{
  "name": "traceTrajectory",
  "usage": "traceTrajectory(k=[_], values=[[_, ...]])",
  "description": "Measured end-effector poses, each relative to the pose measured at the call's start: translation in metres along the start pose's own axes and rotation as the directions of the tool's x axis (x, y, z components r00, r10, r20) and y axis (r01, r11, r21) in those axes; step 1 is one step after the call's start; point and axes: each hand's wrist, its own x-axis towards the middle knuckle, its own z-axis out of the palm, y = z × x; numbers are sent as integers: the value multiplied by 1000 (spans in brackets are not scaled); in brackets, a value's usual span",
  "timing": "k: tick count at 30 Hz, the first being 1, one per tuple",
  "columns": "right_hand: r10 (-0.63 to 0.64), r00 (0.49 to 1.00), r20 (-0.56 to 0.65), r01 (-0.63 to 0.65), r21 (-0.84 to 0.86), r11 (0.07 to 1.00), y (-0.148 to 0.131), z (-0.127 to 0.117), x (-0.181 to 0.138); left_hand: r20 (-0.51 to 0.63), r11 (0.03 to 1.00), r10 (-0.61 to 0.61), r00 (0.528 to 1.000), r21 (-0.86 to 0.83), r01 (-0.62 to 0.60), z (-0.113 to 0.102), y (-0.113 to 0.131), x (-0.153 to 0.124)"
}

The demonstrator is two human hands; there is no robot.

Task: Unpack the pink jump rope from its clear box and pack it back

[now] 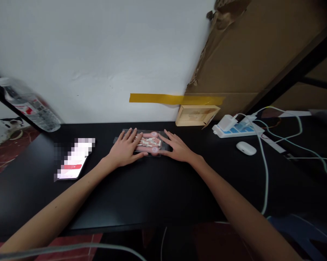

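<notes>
A small clear plastic tray [149, 142] with pink pieces and several small white pieces lies on the black table [152, 188] near the wall. My left hand [125, 149] rests flat on the tray's left side, fingers stretched out and spread. My right hand [176, 146] lies flat on the tray's right edge, fingers also stretched out. Neither hand grips anything.
A phone [73, 159] lies left of the tray. A plastic water bottle [30, 105] lies at the far left. A small wooden box [197, 115] stands against the wall. A power strip [238, 128] with white cables and a white earbud case [246, 148] sit to the right.
</notes>
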Motion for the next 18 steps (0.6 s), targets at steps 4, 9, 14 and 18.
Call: traceTrajectory(k=[4,9,14,18], values=[[41,999,-11,-41,-14,999,-8,5,3,-4,1000,7,1000,13,-7,-1,2,0],[26,999,-39,-26,6,1000,-8,6,3,-5,999,4,1000,52,-4,-2,2,0],[-28,998,-54,31,59,998,13,-8,-8,-5,999,2,1000,55,-2,-2,1,0],[50,983,-178,-39,66,997,25,-13,-11,-14,999,-8,1000,52,8,-2,2,0]])
